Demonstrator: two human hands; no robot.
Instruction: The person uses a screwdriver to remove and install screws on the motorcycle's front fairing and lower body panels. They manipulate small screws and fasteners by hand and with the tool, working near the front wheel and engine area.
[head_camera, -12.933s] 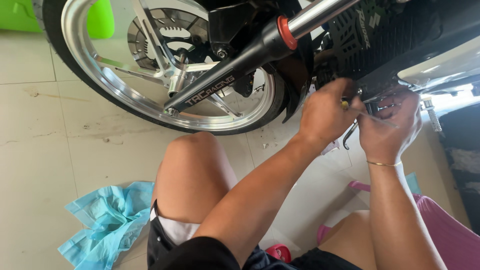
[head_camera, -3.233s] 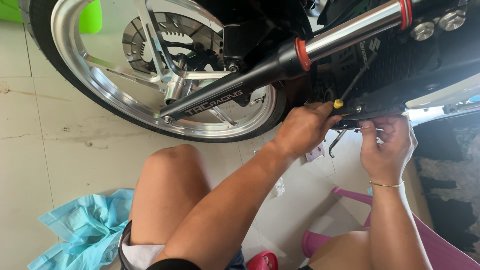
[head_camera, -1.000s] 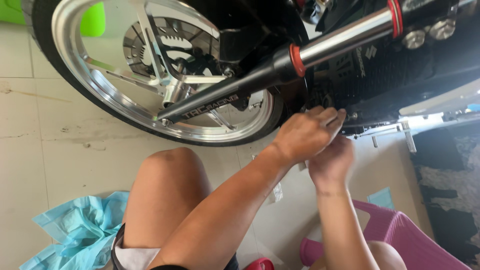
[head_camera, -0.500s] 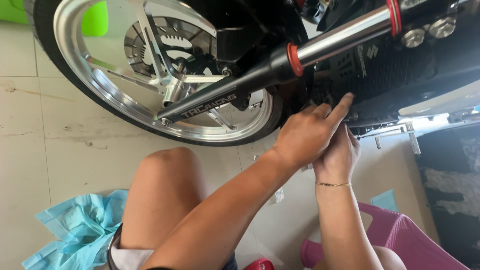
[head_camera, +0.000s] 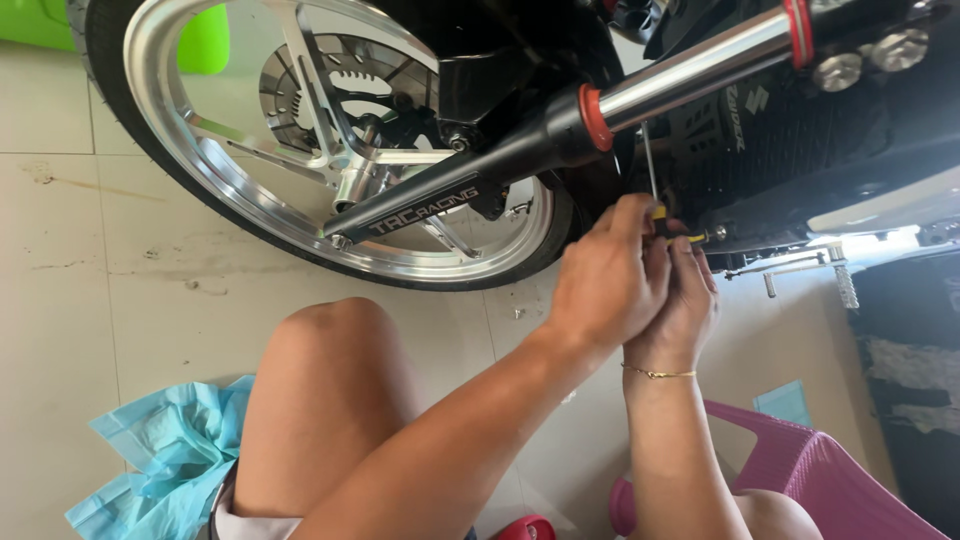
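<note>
Nearest, a bare bent knee (head_camera: 335, 400) rises over a crumpled pale-blue plastic bag (head_camera: 165, 455) lying on the tiled floor (head_camera: 90, 290), with a pink plastic stool (head_camera: 830, 475) at the lower right. Above them the left hand (head_camera: 610, 280) and right hand (head_camera: 685, 305) press together, fingers curled tight around a small yellow-and-black-handled tool (head_camera: 672, 225), whose thin metal shaft points up toward the black underside of the motorcycle (head_camera: 800, 150). The tool sits in the narrow gap just behind the black and chrome fork leg (head_camera: 560, 145), close under the engine's lower edge. Open floor lies to the left, beneath the silver spoked front wheel (head_camera: 300, 190). Farthest, a green object (head_camera: 200, 40) shows behind the tyre.
</note>
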